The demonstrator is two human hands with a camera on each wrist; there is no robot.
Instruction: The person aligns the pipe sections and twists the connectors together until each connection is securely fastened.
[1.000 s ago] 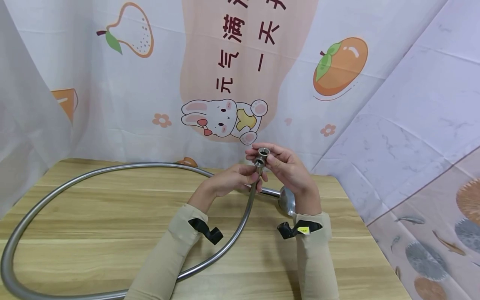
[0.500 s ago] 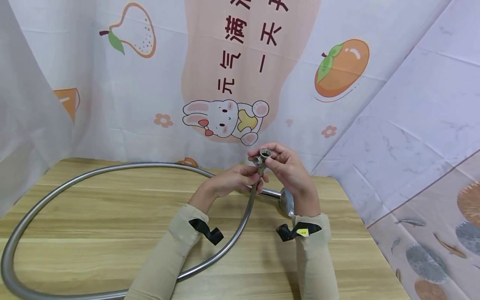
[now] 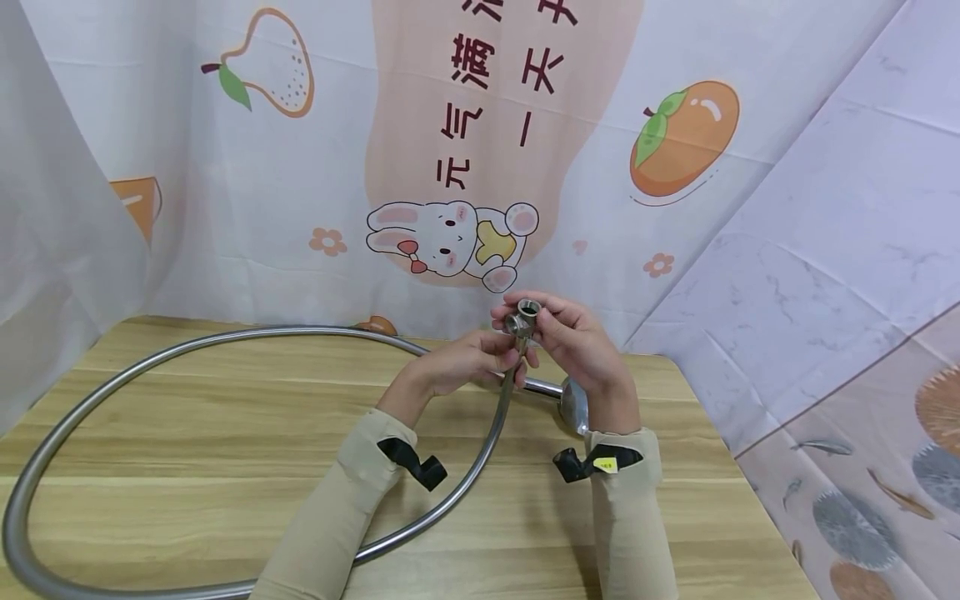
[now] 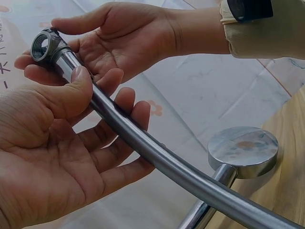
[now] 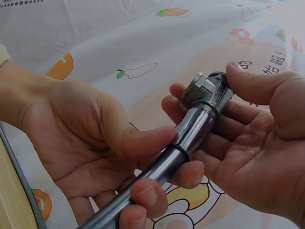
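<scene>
A flexible metal shower hose (image 3: 480, 467) rises to its end between both hands. On that end sits a small threaded metal pipe fitting (image 5: 206, 90) with two round openings; in the head view the fitting (image 3: 522, 320) faces upward and to the left. My left hand (image 3: 467, 363) grips the hose just below it, thumb on top and fingers beneath. Thumb and fingers of my right hand (image 3: 581, 340) pinch the fitting itself. Behind the right wrist a chrome shower head (image 3: 574, 406) lies on the table, partly covered by that arm; the left wrist view shows the round head (image 4: 243, 150) whole.
The hose loops widely over the left of the wooden table (image 3: 247, 450) and passes beneath the left forearm. A printed cloth curtain (image 3: 300, 167) hangs right behind the table's far edge, with another patterned cloth (image 3: 847, 333) down the right side.
The fitting has turned slightly at the hose end, its side opening now facing further left. My right fingers have shifted a little with it; the left hand has stayed in place.
</scene>
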